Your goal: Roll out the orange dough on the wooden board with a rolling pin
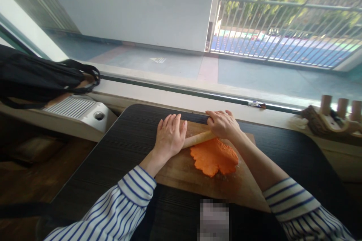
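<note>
A pale wooden rolling pin (199,139) lies at a slant over the far edge of an orange sheet of dough (216,158), or a clay-like mass. The sheet is flattened, with a ragged, lobed edge. My left hand (171,133) rests palm down on the pin's left end, fingers stretched forward. Over the right end, my right hand (224,124) is bent around the pin, hiding that end. Beneath them is a brown wooden board (181,173), with orange smears near the sheet.
The board lies on a black table (127,139) against a window sill (169,94). A black bag (36,77) sits at the left, above a white vented unit (82,111). Wooden pieces with upright cylinders (333,115) stand on the right. A small shiny item (254,104) lies on the sill.
</note>
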{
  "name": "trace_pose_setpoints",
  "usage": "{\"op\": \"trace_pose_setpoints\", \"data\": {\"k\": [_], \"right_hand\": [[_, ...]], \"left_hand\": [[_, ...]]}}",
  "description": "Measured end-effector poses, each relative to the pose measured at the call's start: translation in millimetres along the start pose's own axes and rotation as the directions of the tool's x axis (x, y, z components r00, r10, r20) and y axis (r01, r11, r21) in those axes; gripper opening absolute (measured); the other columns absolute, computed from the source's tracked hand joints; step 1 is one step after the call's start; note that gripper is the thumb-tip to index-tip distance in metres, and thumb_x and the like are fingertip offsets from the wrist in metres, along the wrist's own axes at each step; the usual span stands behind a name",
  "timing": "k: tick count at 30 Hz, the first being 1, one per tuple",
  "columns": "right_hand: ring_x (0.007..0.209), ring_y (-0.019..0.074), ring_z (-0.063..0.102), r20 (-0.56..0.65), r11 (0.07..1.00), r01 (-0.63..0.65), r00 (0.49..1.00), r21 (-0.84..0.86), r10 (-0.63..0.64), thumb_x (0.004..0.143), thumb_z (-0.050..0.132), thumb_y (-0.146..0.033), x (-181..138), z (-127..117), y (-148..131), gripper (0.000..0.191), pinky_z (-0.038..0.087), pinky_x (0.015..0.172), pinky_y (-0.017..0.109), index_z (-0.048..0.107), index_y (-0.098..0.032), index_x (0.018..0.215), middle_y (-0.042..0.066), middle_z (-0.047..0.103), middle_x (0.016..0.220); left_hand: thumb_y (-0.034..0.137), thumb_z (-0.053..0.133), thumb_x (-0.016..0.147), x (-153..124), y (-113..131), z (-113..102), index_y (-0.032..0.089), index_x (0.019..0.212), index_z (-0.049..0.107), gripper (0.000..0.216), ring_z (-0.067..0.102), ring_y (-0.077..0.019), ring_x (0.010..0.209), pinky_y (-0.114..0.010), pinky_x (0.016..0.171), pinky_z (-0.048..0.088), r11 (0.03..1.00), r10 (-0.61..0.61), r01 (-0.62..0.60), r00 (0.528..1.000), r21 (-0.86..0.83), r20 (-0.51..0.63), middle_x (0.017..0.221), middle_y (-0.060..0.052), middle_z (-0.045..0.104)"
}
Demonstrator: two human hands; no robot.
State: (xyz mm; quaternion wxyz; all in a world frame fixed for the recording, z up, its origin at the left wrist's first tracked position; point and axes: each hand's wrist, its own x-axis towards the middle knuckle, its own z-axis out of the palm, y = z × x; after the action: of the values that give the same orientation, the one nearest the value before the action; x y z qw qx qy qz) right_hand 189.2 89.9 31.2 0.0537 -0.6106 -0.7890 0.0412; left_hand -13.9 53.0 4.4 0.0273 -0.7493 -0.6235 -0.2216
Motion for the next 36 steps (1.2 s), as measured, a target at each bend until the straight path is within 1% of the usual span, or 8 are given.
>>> {"op": "trace_pose_setpoints", "data": {"k": [7,12,17,20,23,27,32,36], "right_hand": [[0.111,0.0231,0.057,0.002,1.0,-0.001,1.0,0.001,0.001,0.09,0.034,-0.027,7,1,0,0.038,0.026,0.101,0.047,0.059,-0.026,0.118,0.007,0.069,0.113],[0.11,0.0217,0.058,-0.029,1.0,-0.02,0.999,0.001,0.02,0.091,0.035,-0.026,1,0,-2,0.038,0.026,0.101,0.045,0.059,-0.027,0.119,0.006,0.069,0.113],[0.112,0.021,0.056,-0.118,1.0,0.009,0.993,-0.018,-0.012,0.093,0.032,-0.026,-25,0,-1,0.039,0.023,0.105,0.047,0.057,-0.028,0.123,0.004,0.067,0.117],[0.121,0.022,0.049,-0.174,0.999,0.015,0.985,-0.04,-0.022,0.094,0.032,-0.028,-44,5,1,0.041,0.021,0.107,0.047,0.053,-0.025,0.129,0.007,0.06,0.13],[0.129,0.0234,0.041,-0.223,0.997,-0.001,0.975,-0.075,-0.016,0.094,0.03,-0.029,-62,12,3,0.044,0.021,0.108,0.05,0.051,-0.021,0.132,0.01,0.05,0.14],[0.134,0.0242,0.036,-0.24,0.995,-0.024,0.971,-0.1,0.0,0.096,0.027,-0.03,-83,18,4,0.047,0.02,0.11,0.051,0.048,-0.016,0.135,0.012,0.043,0.145],[0.134,0.0245,0.037,-0.246,0.997,-0.024,0.969,-0.076,0.004,0.098,0.024,-0.033,-105,16,0,0.048,0.019,0.111,0.049,0.048,-0.013,0.136,0.011,0.046,0.143],[0.134,0.0229,0.038,-0.256,0.999,-0.031,0.967,-0.037,0.021,0.099,0.025,-0.034,-122,14,-4,0.047,0.019,0.112,0.047,0.049,-0.015,0.135,0.009,0.049,0.141]], "left_hand": [[0.039,0.028,0.097,6,1,-4,0.01,0.124,0.054,0.048,0.052,-0.0291,0.12,-0.05,0.101,0.039,1.0,-0.01,0.01,1.0,-0.007,-0.012,0.124,-0.016,0.062],[0.037,0.028,0.097,2,3,-4,0.011,0.122,0.057,0.046,0.054,-0.0291,0.119,-0.05,0.101,0.038,1.0,0.009,-0.009,0.999,0.003,-0.047,0.123,-0.016,0.063],[0.036,0.03,0.096,-15,9,-4,0.013,0.127,0.055,0.046,0.051,-0.0298,0.123,-0.052,0.102,0.037,0.998,0.056,-0.055,0.997,0.026,-0.048,0.128,-0.016,0.06],[0.037,0.031,0.095,-27,14,-5,0.012,0.129,0.054,0.048,0.05,-0.0312,0.124,-0.054,0.102,0.037,0.996,0.077,-0.076,0.996,0.036,-0.041,0.131,-0.018,0.058],[0.038,0.032,0.095,-39,19,-8,0.01,0.128,0.054,0.049,0.048,-0.0314,0.126,-0.054,0.104,0.035,0.99,0.13,-0.128,0.99,0.053,-0.045,0.131,-0.019,0.057],[0.042,0.032,0.095,-52,22,-13,0.008,0.132,0.051,0.054,0.046,-0.0322,0.129,-0.053,0.105,0.034,0.977,0.201,-0.2,0.979,0.081,-0.014,0.134,-0.021,0.053],[0.046,0.031,0.095,-66,24,-19,0.007,0.136,0.047,0.058,0.046,-0.0326,0.129,-0.052,0.104,0.037,0.962,0.257,-0.26,0.965,0.089,0.046,0.137,-0.022,0.051],[0.048,0.03,0.095,-75,26,-21,0.008,0.134,0.049,0.059,0.047,-0.0323,0.128,-0.051,0.105,0.037,0.952,0.293,-0.296,0.955,0.074,0.045,0.138,-0.022,0.05]]}}
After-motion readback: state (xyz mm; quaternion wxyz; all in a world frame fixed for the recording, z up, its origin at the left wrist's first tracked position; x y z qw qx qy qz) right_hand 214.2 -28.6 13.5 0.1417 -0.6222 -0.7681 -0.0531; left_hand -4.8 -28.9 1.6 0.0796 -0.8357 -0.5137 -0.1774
